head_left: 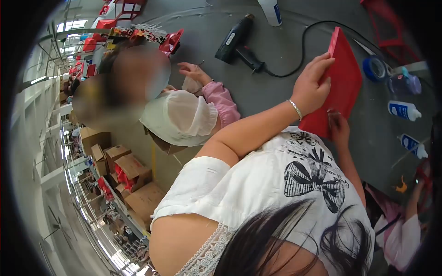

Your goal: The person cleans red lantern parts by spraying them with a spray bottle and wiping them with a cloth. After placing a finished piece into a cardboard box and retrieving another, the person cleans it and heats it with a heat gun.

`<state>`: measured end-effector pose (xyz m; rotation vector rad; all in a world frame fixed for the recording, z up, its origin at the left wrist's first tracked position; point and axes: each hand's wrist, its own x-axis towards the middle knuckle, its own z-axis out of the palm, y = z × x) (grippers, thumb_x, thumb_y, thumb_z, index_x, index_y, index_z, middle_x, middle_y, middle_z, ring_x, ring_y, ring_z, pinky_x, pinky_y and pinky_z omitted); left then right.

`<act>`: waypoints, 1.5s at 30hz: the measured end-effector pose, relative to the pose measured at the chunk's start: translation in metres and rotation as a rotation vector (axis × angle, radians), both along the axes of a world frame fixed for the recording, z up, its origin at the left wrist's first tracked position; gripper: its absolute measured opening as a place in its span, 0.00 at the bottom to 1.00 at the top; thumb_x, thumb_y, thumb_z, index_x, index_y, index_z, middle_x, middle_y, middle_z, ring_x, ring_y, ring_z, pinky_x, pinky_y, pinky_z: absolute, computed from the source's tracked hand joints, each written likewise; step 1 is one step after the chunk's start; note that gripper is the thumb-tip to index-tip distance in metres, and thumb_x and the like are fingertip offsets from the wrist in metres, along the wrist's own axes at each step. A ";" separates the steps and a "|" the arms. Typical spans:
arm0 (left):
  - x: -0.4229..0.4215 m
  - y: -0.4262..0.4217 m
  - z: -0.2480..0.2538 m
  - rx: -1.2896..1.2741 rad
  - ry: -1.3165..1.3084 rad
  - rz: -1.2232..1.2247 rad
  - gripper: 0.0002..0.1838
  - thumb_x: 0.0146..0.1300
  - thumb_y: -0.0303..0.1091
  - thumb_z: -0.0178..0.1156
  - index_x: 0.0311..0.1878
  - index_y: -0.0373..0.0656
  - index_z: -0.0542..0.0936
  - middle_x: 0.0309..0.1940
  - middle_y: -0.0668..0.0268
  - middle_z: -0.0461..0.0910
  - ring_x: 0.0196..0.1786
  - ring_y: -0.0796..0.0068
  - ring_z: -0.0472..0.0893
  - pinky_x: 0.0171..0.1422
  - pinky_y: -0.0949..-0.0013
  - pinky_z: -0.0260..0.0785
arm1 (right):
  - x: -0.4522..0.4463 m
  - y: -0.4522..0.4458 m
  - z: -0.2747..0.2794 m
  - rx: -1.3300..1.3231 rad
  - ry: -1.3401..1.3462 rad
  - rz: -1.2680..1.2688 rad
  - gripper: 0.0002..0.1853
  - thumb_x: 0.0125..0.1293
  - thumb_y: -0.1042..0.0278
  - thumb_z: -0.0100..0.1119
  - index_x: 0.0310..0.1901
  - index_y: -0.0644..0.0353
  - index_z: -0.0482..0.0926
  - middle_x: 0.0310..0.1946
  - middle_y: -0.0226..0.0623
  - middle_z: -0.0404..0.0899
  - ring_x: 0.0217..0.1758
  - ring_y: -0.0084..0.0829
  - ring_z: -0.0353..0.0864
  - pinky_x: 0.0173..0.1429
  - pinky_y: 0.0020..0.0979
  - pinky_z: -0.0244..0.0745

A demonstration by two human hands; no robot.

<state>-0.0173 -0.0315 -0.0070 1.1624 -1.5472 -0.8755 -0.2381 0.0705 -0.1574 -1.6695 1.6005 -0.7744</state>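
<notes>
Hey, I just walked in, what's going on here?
The person is holding a red panel in both hands: the left hand on its left edge, the right hand at its near end. A heat gun lies on the gray table, untouched. At left is another person with a pink sleeve.

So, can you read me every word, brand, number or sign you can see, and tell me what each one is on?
No text can be quoted reliably.
White shirt: script lettering near the bow print, too unclear to read.
Bottle at the picture's top: blue label, too blurred.
Two bottles at its right: blue labels, lettering too small.
Heat gun: pale label, too small.
Red board: no lettering visible on the side shown.
</notes>
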 end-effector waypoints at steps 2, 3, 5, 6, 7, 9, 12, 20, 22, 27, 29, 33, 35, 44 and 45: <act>0.001 -0.002 0.002 0.026 0.001 -0.005 0.25 0.62 0.23 0.57 0.65 0.45 0.76 0.70 0.58 0.71 0.71 0.57 0.71 0.72 0.62 0.66 | -0.020 0.013 -0.015 0.135 -0.095 0.011 0.09 0.63 0.77 0.62 0.46 0.61 0.80 0.44 0.46 0.81 0.52 0.46 0.83 0.58 0.39 0.76; 0.001 -0.003 0.003 0.036 0.003 -0.008 0.25 0.63 0.23 0.57 0.65 0.45 0.76 0.70 0.58 0.71 0.71 0.57 0.71 0.72 0.61 0.66 | -0.022 0.017 -0.013 0.140 -0.105 0.035 0.09 0.64 0.77 0.62 0.46 0.61 0.80 0.44 0.47 0.81 0.51 0.46 0.83 0.58 0.38 0.76; 0.001 -0.005 0.002 0.047 0.009 -0.009 0.25 0.63 0.24 0.57 0.65 0.45 0.75 0.70 0.59 0.71 0.71 0.57 0.70 0.73 0.61 0.65 | -0.024 0.014 0.001 0.147 -0.127 0.087 0.09 0.64 0.76 0.63 0.46 0.61 0.80 0.45 0.48 0.81 0.51 0.46 0.83 0.57 0.38 0.76; 0.000 -0.005 0.000 0.053 0.013 -0.009 0.25 0.63 0.24 0.57 0.65 0.46 0.75 0.70 0.59 0.71 0.71 0.57 0.70 0.73 0.61 0.65 | -0.023 0.009 0.001 0.119 -0.070 0.101 0.09 0.65 0.76 0.63 0.46 0.61 0.80 0.45 0.48 0.81 0.51 0.47 0.82 0.58 0.39 0.76; 0.000 -0.006 -0.001 0.050 0.005 -0.009 0.25 0.63 0.24 0.57 0.65 0.46 0.75 0.70 0.59 0.71 0.71 0.57 0.70 0.73 0.61 0.65 | -0.022 0.002 0.001 0.090 -0.011 0.114 0.08 0.65 0.76 0.63 0.46 0.61 0.79 0.44 0.48 0.81 0.51 0.47 0.82 0.58 0.39 0.76; 0.000 -0.009 -0.003 0.041 -0.011 -0.007 0.25 0.63 0.24 0.57 0.65 0.46 0.75 0.70 0.59 0.71 0.71 0.57 0.70 0.73 0.61 0.65 | -0.020 -0.023 -0.004 -0.016 0.083 0.110 0.08 0.65 0.75 0.63 0.45 0.61 0.79 0.44 0.49 0.81 0.52 0.48 0.82 0.58 0.40 0.76; 0.001 -0.010 -0.003 0.056 -0.021 -0.009 0.26 0.63 0.23 0.57 0.65 0.46 0.75 0.71 0.59 0.70 0.71 0.58 0.70 0.73 0.61 0.65 | -0.021 -0.077 -0.018 -0.188 0.156 0.005 0.06 0.67 0.74 0.62 0.44 0.61 0.79 0.43 0.49 0.81 0.53 0.50 0.81 0.57 0.44 0.75; 0.004 -0.007 0.005 0.086 -0.073 -0.017 0.27 0.60 0.23 0.57 0.65 0.46 0.75 0.70 0.58 0.71 0.71 0.58 0.70 0.74 0.61 0.65 | -0.045 -0.184 -0.034 -0.274 0.586 -0.188 0.07 0.69 0.62 0.58 0.42 0.54 0.79 0.42 0.42 0.82 0.46 0.51 0.80 0.49 0.51 0.74; 0.007 -0.009 0.001 0.055 -0.087 -0.001 0.27 0.59 0.23 0.58 0.65 0.46 0.75 0.69 0.58 0.72 0.71 0.57 0.71 0.74 0.60 0.65 | -0.043 -0.184 -0.025 -0.346 0.690 -0.200 0.09 0.68 0.58 0.58 0.42 0.52 0.79 0.40 0.41 0.83 0.45 0.51 0.80 0.48 0.52 0.74; 0.010 -0.016 -0.015 -0.036 -0.082 0.008 0.26 0.60 0.21 0.59 0.64 0.45 0.77 0.68 0.58 0.73 0.69 0.60 0.73 0.69 0.64 0.68 | -0.023 -0.152 -0.010 -0.260 0.643 -0.174 0.11 0.70 0.54 0.58 0.42 0.51 0.80 0.33 0.43 0.83 0.38 0.53 0.80 0.41 0.54 0.73; 0.009 -0.019 -0.020 -0.026 -0.069 -0.025 0.27 0.62 0.19 0.57 0.66 0.45 0.76 0.71 0.61 0.70 0.68 0.67 0.74 0.65 0.67 0.70 | -0.024 -0.123 -0.010 -0.372 0.533 -0.122 0.10 0.69 0.57 0.60 0.44 0.54 0.81 0.32 0.44 0.82 0.38 0.51 0.79 0.43 0.51 0.73; 0.002 -0.020 -0.016 0.091 -0.038 -0.051 0.27 0.65 0.20 0.55 0.68 0.45 0.75 0.73 0.62 0.68 0.68 0.70 0.73 0.63 0.69 0.72 | -0.026 -0.047 -0.017 -0.184 0.464 -0.001 0.08 0.65 0.62 0.62 0.42 0.53 0.83 0.33 0.43 0.82 0.40 0.48 0.80 0.43 0.48 0.74; 0.001 -0.021 -0.014 0.092 -0.044 -0.046 0.27 0.64 0.21 0.55 0.67 0.45 0.75 0.72 0.61 0.69 0.69 0.67 0.72 0.65 0.67 0.71 | -0.021 -0.010 -0.014 -0.061 0.440 0.041 0.07 0.63 0.65 0.62 0.40 0.55 0.84 0.33 0.43 0.82 0.40 0.49 0.81 0.43 0.48 0.75; -0.007 -0.016 -0.024 0.084 -0.042 -0.066 0.27 0.64 0.21 0.57 0.68 0.45 0.74 0.73 0.63 0.69 0.69 0.71 0.72 0.68 0.67 0.67 | 0.003 -0.002 -0.015 0.165 0.015 -0.184 0.06 0.55 0.69 0.68 0.35 0.59 0.84 0.37 0.44 0.84 0.42 0.47 0.84 0.46 0.42 0.78; -0.007 -0.015 -0.025 0.082 -0.046 -0.063 0.27 0.64 0.21 0.57 0.68 0.45 0.74 0.73 0.63 0.69 0.69 0.71 0.72 0.69 0.67 0.66 | 0.009 -0.009 -0.012 0.165 0.031 -0.183 0.07 0.55 0.69 0.68 0.35 0.60 0.84 0.37 0.44 0.84 0.42 0.46 0.85 0.47 0.41 0.78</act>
